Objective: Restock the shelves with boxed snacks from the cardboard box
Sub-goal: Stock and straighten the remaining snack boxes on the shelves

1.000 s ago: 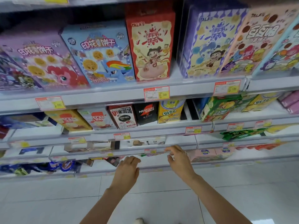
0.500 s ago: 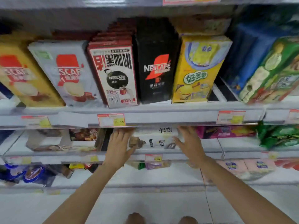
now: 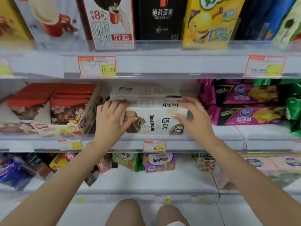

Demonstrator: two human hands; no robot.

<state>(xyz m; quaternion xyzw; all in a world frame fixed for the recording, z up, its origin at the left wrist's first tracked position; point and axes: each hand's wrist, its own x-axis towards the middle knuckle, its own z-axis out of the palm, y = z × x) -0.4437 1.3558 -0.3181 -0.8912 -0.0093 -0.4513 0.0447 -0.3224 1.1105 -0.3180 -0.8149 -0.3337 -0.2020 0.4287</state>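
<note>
A white snack box [image 3: 156, 121] with dark print lies flat on the middle shelf [image 3: 187, 143], at the front of more white boxes [image 3: 143, 92] behind it. My left hand [image 3: 112, 118] grips its left end, fingers over the top and thumb on the front face. My right hand [image 3: 193, 118] clasps its right end the same way. The cardboard box is not in view.
Red-topped snack boxes in a display carton [image 3: 53, 103] sit to the left, pink and black packets [image 3: 244, 103] to the right. Tall coffee and snack boxes [image 3: 159, 18] fill the shelf above, small packs [image 3: 158, 162] the shelf below. My knees [image 3: 146, 212] show at the bottom.
The view has dropped and closed in on the middle shelf. Both hands went from the shelf's front edge onto the ends of the white box.
</note>
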